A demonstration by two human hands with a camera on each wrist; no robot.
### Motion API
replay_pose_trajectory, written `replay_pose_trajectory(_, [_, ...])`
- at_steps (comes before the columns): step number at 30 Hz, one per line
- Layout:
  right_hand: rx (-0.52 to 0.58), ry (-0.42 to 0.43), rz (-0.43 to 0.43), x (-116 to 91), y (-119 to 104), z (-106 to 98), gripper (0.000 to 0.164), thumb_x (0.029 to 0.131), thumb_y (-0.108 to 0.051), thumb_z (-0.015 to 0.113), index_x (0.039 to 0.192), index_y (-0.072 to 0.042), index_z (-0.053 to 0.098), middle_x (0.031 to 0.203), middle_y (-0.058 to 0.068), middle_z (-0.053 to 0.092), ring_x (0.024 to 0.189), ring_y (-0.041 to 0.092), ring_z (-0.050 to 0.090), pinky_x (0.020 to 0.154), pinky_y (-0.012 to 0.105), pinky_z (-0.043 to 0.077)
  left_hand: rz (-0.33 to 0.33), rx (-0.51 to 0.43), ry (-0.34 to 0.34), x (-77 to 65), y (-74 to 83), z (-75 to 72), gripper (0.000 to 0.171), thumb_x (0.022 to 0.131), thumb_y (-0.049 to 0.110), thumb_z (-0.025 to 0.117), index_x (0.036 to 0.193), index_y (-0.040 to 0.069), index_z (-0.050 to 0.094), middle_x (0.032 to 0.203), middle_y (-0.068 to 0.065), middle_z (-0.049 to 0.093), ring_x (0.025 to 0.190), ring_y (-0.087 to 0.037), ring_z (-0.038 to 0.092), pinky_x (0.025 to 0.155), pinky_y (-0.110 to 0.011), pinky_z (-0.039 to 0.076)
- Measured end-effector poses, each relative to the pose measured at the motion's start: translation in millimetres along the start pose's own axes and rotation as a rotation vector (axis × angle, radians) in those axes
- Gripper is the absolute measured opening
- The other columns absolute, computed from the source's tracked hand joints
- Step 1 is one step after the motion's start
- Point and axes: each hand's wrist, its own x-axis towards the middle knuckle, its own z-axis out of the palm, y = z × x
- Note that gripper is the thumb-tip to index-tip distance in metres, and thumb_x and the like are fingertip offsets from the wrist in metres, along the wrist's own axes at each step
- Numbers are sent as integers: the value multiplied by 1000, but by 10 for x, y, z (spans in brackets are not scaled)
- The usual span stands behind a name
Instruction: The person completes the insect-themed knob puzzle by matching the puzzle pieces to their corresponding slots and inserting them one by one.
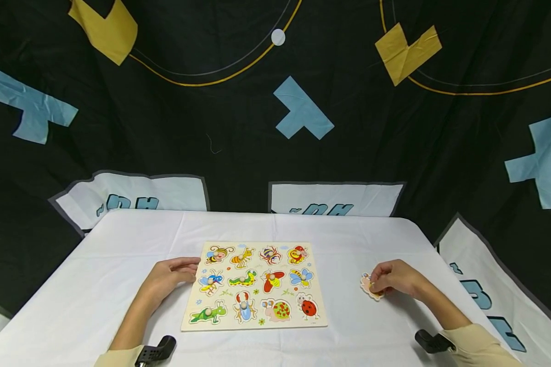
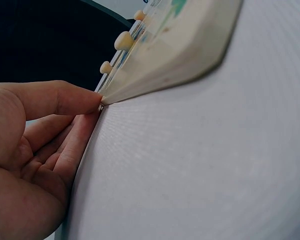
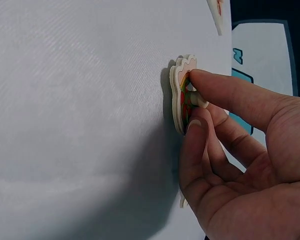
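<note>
A wooden peg puzzle board (image 1: pixel 266 294) printed with colourful insects lies flat on the white table, round knobs (image 2: pixel 124 41) standing up from several pieces. My left hand (image 1: pixel 169 275) is at the board's left edge, its fairly straight fingers touching the side; in the left wrist view, fingertips (image 2: pixel 92 101) meet that edge. Off to the right of the board, my right hand (image 1: pixel 397 279) pinches a wavy-edged puzzle piece (image 3: pixel 177 95) with pink, green and red print. Its knob (image 3: pixel 200 100) sits between my fingers and thumb. The piece is close over the tablecloth, partly covered by my fingers.
White cloth covers the table (image 1: pixel 133 239). Behind it hangs a black curtain (image 1: pixel 239 148) with blue and yellow tape shapes. Black wrist cameras are strapped to both forearms. Beneath my right hand, a pale wooden edge (image 3: pixel 183 202) shows in the right wrist view.
</note>
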Motion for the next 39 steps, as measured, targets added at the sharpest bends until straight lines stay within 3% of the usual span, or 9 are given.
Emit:
replay_pose_trajectory(9, [-23, 6, 6, 48, -113, 48, 19, 76, -13, 81, 86, -3, 69, 73, 1, 65, 70, 16, 58, 62, 31, 49, 8, 6, -3, 2, 13, -5, 55, 81, 13, 77, 134, 7, 66, 114, -6, 76, 99, -10, 69, 89, -25, 46])
replay_pose_trajectory(16, [1, -10, -13, 98, -186, 117, 19, 76, -11, 82, 86, -2, 69, 71, 1, 66, 68, 15, 58, 61, 31, 49, 1, 24, 1, 12, 21, -2, 54, 81, 15, 77, 134, 9, 66, 113, -4, 76, 99, -10, 68, 94, -31, 44])
replay_pose_trajectory(39, [-37, -39, -69, 249, -534, 354, 19, 73, -12, 84, 84, -5, 71, 70, 1, 69, 65, 15, 59, 63, 34, 51, 9, 11, 1, -13, 17, -5, 54, 81, 13, 77, 134, 7, 66, 113, -5, 76, 98, -10, 68, 90, -26, 45])
